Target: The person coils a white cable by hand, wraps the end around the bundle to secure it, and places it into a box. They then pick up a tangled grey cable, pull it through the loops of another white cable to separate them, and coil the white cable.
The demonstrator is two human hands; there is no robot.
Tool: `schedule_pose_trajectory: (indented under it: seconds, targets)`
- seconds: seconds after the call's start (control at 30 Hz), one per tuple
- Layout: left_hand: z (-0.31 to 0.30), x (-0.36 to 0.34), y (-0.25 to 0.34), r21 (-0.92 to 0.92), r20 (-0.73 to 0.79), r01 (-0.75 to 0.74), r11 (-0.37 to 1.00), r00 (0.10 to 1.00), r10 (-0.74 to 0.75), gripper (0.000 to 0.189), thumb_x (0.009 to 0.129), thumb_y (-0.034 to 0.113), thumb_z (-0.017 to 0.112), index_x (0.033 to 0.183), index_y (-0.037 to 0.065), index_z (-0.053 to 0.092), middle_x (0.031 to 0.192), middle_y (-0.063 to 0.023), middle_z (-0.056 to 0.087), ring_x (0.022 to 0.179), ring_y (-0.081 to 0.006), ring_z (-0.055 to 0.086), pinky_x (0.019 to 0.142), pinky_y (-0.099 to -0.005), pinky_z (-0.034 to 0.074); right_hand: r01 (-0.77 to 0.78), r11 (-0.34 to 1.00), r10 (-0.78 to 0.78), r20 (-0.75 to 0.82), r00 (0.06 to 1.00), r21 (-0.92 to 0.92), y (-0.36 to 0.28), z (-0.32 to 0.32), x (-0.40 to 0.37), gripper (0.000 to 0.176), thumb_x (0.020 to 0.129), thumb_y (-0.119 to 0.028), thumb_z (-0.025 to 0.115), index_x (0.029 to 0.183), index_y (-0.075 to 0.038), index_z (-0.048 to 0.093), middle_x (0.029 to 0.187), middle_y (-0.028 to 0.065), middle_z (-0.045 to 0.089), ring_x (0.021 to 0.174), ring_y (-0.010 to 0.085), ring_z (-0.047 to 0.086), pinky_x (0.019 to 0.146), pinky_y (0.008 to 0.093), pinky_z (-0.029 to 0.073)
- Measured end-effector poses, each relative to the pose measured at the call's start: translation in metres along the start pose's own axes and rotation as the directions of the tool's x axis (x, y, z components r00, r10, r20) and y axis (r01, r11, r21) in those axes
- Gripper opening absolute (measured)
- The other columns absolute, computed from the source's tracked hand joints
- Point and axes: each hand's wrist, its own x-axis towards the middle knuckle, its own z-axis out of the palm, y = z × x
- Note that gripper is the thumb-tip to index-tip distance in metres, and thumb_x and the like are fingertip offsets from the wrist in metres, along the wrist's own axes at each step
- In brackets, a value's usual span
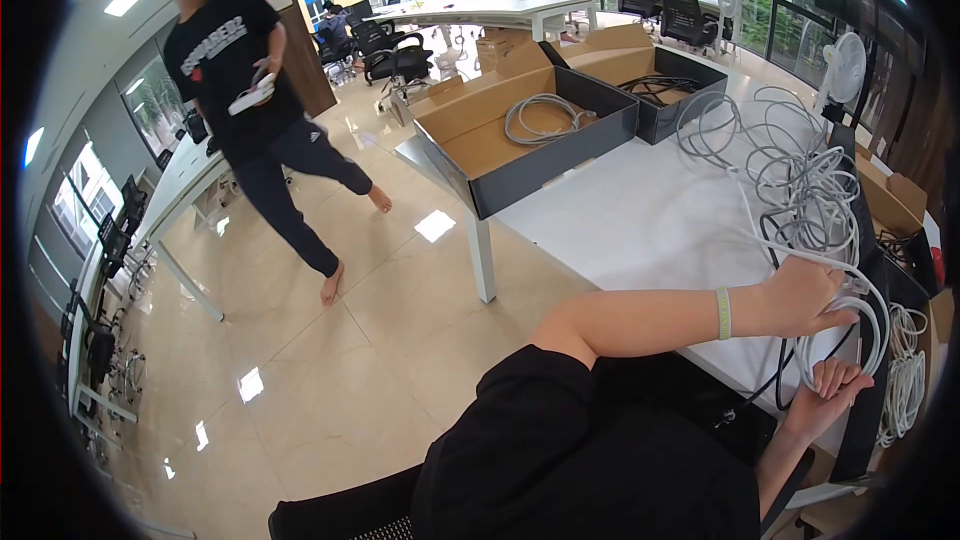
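Note:
My left hand (803, 297), with a pale yellow-green band on its wrist, is closed on the upper part of a coiled light-grey cable (879, 325). Below it, my right hand (832, 392) has its fingers curled around the lower part of the same coil. The loops form a ring between both hands. Beyond them, a tangled heap of grey cable (810, 190) lies on the white table (620, 225), with strands running towards my hands. A black cable (778, 380) passes beside the coil.
An open black box (550, 168) holds one grey cable coil; another box (690, 105) behind it holds black cable. More white cable (905, 370) hangs at the right edge. A white fan (845, 70) stands behind. A barefoot person (240, 70) walks at the left.

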Motion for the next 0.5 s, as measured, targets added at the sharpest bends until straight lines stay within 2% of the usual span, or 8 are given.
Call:
schedule_pose_trajectory:
  seconds: [0.1, 0.23, 0.3, 0.33, 0.37, 0.43, 0.47, 0.5]
  targets:
    - [-0.005, 0.001, 0.006, 0.101, 0.055, -0.048, 0.994, 0.998, 0.043, 0.055, 0.076, 0.048, 0.053, 0.086, -0.007, 0.054, 0.069, -0.0159, 0.054, 0.063, -0.0292, 0.056, 0.056, -0.0378, 0.043, 0.009, 1.0, -0.008, -0.09, 0.996, 0.005, 0.0, 0.001, 0.001, 0.038, 0.092, -0.039, 0.031, 0.067, -0.01, 0.034, 0.049, -0.0036, 0.023, 0.045, 0.0055, 0.024, 0.042, 0.0179, 0.023]
    - [-0.04, 0.012, 0.015, 0.156, -0.306, -0.422, 0.893, 0.839, 0.45, 0.053, 0.072, 0.041, 0.059, 0.098, -0.005, 0.056, 0.084, -0.0145, 0.055, 0.075, -0.027, 0.056, 0.062, -0.0364, 0.045, -0.1, 0.978, 0.108, -0.031, 0.994, 0.185, -0.002, -0.01, 0.003, 0.038, 0.092, -0.037, 0.032, 0.067, -0.009, 0.034, 0.05, -0.0023, 0.023, 0.046, 0.0069, 0.024, 0.044, 0.0193, 0.024]
    - [-0.112, 0.014, 0.017, 0.371, -0.369, -0.458, 0.808, 0.725, 0.581, 0.067, 0.066, 0.045, 0.065, 0.11, -0.005, 0.051, 0.113, -0.0256, 0.045, 0.104, -0.0345, 0.049, 0.083, -0.0455, 0.041, -0.119, 0.964, 0.134, -0.047, 0.99, 0.238, -0.005, -0.011, 0.004, 0.038, 0.092, -0.037, 0.033, 0.067, -0.009, 0.033, 0.051, -0.0017, 0.023, 0.046, 0.0075, 0.023, 0.044, 0.0201, 0.024]
    - [-0.138, -0.008, 0.006, 0.357, -0.45, -0.305, 0.883, 0.772, 0.449, 0.081, 0.064, 0.049, 0.066, 0.125, 0.002, 0.041, 0.13, -0.0257, 0.03, 0.123, -0.0342, 0.03, 0.1, -0.0472, 0.024, -0.138, 0.953, 0.161, -0.065, 0.985, 0.268, -0.005, -0.009, 0.004, 0.038, 0.092, -0.036, 0.033, 0.066, -0.008, 0.033, 0.051, -0.0014, 0.023, 0.046, 0.0081, 0.023, 0.045, 0.0209, 0.025]
    - [-0.143, -0.016, -0.039, 0.374, -0.767, -0.283, 0.883, 0.44, 0.466, 0.082, 0.072, 0.055, 0.056, 0.134, 0.009, 0.027, 0.136, -0.022, 0.022, 0.127, -0.0318, 0.02, 0.104, -0.0461, 0.014, -0.158, 0.94, 0.191, -0.083, 0.978, 0.301, -0.004, -0.007, 0.004, 0.038, 0.092, -0.036, 0.033, 0.066, -0.008, 0.033, 0.052, -0.001, 0.023, 0.046, 0.0086, 0.023, 0.045, 0.0217, 0.025]
    - [-0.251, -0.022, 0.045, -0.07, -0.956, -0.755, 0.652, 0.239, 0.173, 0.073, 0.081, 0.064, 0.023, 0.118, 0.004, 0.042, 0.122, -0.0172, 0.043, 0.114, -0.0302, 0.04, 0.097, -0.0492, 0.026, -0.161, 0.936, 0.2, -0.098, 0.975, 0.312, -0.005, -0.006, 0.003, 0.038, 0.092, -0.036, 0.033, 0.066, -0.008, 0.034, 0.052, -0.0007, 0.023, 0.046, 0.0088, 0.023, 0.045, 0.0222, 0.025]
    - [-0.283, -0.034, 0.056, 0.207, -0.937, -0.734, 0.646, 0.041, 0.348, 0.076, 0.081, 0.065, 0.023, 0.119, 0.002, 0.043, 0.123, -0.0181, 0.043, 0.115, -0.0312, 0.039, 0.1, -0.0477, 0.023, -0.175, 0.935, 0.211, -0.086, 0.974, 0.309, -0.005, -0.004, 0.002, 0.038, 0.092, -0.036, 0.033, 0.067, -0.007, 0.034, 0.052, -0.0006, 0.023, 0.047, 0.0088, 0.023, 0.045, 0.0221, 0.025]
    - [-0.304, -0.043, 0.066, 0.621, -0.753, -0.46, 0.634, -0.129, 0.645, 0.076, 0.077, 0.068, 0.026, 0.124, 0.01, 0.041, 0.13, -0.0165, 0.036, 0.124, -0.0305, 0.029, 0.104, -0.0484, 0.011, -0.19, 0.933, 0.221, -0.07, 0.973, 0.306, -0.004, 0.005, 0.003, 0.039, 0.092, -0.036, 0.033, 0.067, -0.007, 0.035, 0.052, -0.0005, 0.023, 0.047, 0.0088, 0.023, 0.045, 0.022, 0.025]
